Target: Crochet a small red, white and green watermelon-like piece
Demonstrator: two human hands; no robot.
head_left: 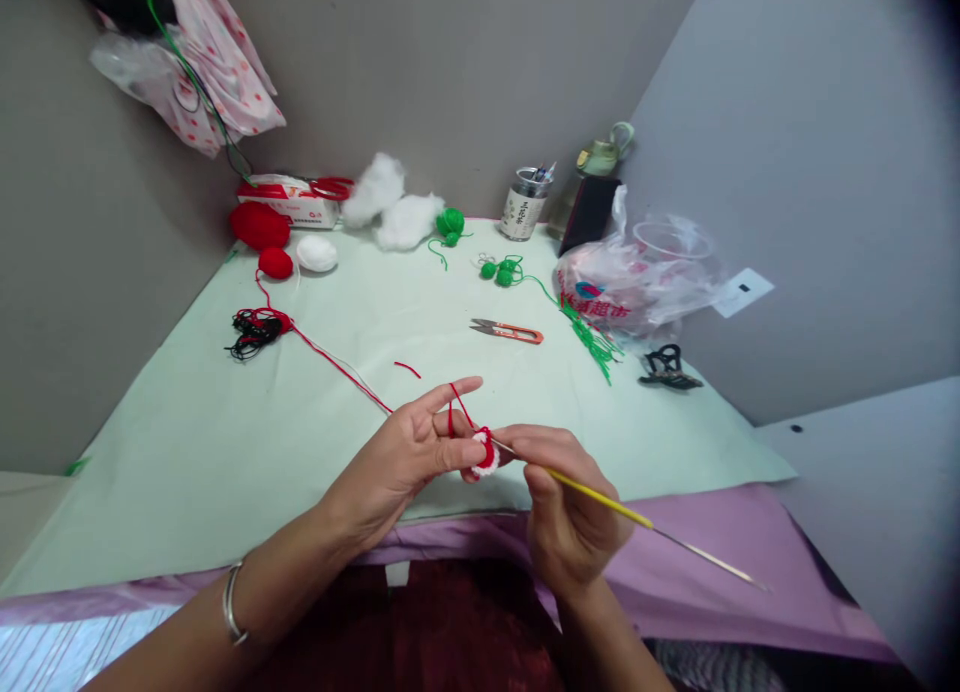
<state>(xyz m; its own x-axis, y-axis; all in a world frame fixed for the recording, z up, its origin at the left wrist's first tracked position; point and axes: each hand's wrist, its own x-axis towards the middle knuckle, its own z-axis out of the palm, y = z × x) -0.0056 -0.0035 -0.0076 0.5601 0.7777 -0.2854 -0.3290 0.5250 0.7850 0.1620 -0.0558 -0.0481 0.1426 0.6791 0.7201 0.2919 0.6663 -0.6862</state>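
Between the thumb and fingers of my left hand (409,447) is a small round crochet piece (487,454) in red and white. Red yarn (461,404) runs from it up over my raised left index finger. My right hand (574,502) grips a crochet hook (600,497) by its yellow handle, like a pen. The hook's thin metal tip meets the upper edge of the piece; whether it sits inside a stitch I cannot tell. Its other metal end points out to the lower right. Red and white strands (337,362) trail from my left hand toward the back left.
Orange thread snips (507,331) lie mid-table. Red yarn balls (259,226), a white ball (316,253), white stuffing (409,221) and a tissue box (289,202) stand at the back left. Green yarn pieces (592,342), a plastic bag (630,282), a pen holder (526,204) and a black hair claw (670,368) are right.
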